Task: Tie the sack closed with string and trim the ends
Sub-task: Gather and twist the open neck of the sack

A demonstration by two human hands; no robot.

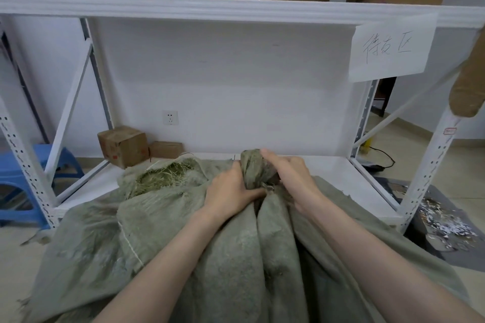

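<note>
A big grey-green woven sack (236,257) fills the lower half of the head view, resting against the low white shelf. Its mouth is gathered into a bunched neck (253,168) that stands up between my hands. My left hand (231,191) grips the neck from the left, thumb pressed across its base. My right hand (287,174) wraps around the neck from the right. A second sack mouth (162,178) lies open on the left, showing dry straw inside. A thin string end (269,187) seems to poke out under the neck; I cannot make it out clearly.
The white metal shelving (236,8) stands in front, with cardboard boxes on top and a paper label (392,52) hanging at right. Two small cartons (123,145) sit at the lower shelf's back left. A blue stool (21,183) is at left, shredded scraps (441,220) on the floor at right.
</note>
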